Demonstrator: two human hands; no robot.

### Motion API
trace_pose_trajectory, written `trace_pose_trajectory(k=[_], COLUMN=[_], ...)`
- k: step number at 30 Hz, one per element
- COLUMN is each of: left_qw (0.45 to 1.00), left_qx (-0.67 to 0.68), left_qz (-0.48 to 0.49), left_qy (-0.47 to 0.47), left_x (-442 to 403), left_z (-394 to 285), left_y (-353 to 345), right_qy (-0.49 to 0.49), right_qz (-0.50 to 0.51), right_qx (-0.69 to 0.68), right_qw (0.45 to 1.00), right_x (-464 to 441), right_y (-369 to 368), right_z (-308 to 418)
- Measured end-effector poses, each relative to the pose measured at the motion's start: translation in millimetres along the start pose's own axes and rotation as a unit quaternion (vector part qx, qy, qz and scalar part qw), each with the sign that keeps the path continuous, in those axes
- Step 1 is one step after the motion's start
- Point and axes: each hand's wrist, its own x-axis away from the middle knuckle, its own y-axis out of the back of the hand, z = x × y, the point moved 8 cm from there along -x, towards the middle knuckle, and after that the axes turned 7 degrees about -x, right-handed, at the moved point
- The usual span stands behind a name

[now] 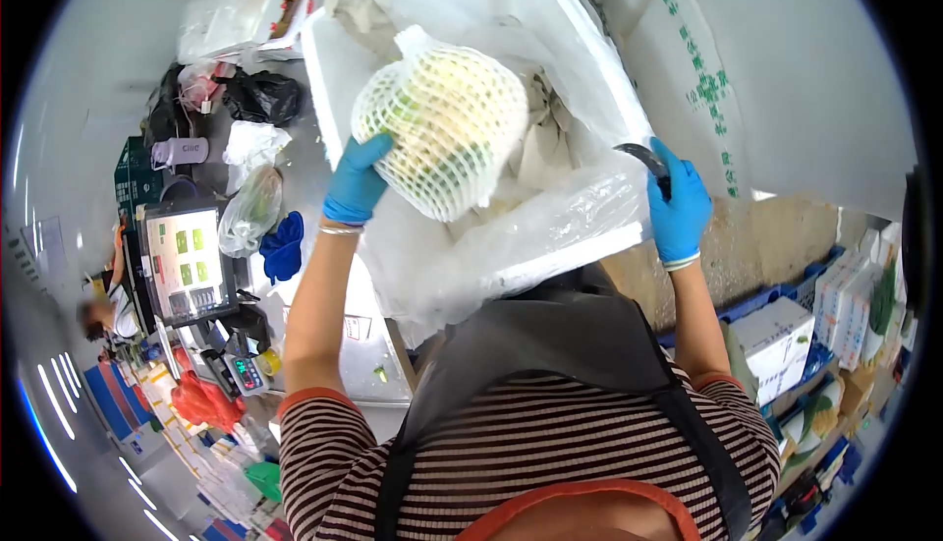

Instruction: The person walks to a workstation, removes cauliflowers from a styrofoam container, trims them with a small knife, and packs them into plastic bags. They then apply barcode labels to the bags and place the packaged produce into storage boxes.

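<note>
My left hand (358,183), in a blue glove, grips the left edge of a cauliflower (452,128), thumb on top. A white foam net covers the cauliflower, and pale yellow and green show through its mesh. It is over a white foam box (614,89) lined with clear plastic (589,202). Crumpled pale wrapping (545,148) lies inside the box. At the box's right edge, my right hand (680,209), also gloved in blue, is closed round a small knife (643,158) with a dark curved blade pointing left. The left fingers under the cauliflower are hidden.
Left of the box, a metal table (314,128) bears a bagged vegetable (251,212), a blue glove (283,246) and black plastic bags (260,96). A touchscreen (187,261) stands beyond. White cartons (773,344) are at lower right. Another person (123,310) is far left.
</note>
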Motion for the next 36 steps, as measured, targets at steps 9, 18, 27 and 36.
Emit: trace_pose_trajectory(k=[9,18,27,36], left_qw=[0.906,0.633,0.696,0.676], left_qx=[-0.343,-0.671,-0.613,-0.593], left_qz=[0.004,-0.089,-0.290,-0.314], left_qy=[-0.250,-0.376,-0.235,-0.305], left_x=[74.8,129.0,157.8,160.6], left_z=[-38.5,-14.8,-10.1,2.0], left_y=[-65.2,-79.3,-130.2,-111.0], right_qy=[-0.387,-0.302,-0.168,-0.117], right_qz=[0.368,0.385,0.270,0.246], right_qx=[-0.541,-0.590,-0.534,-0.548], right_qw=[0.650,0.643,0.783,0.791], right_x=[6.7,16.5,9.6,-7.5], right_y=[-88.9,-153.9,-120.2,-107.6], right_z=[67.1,79.3,105.2,110.1])
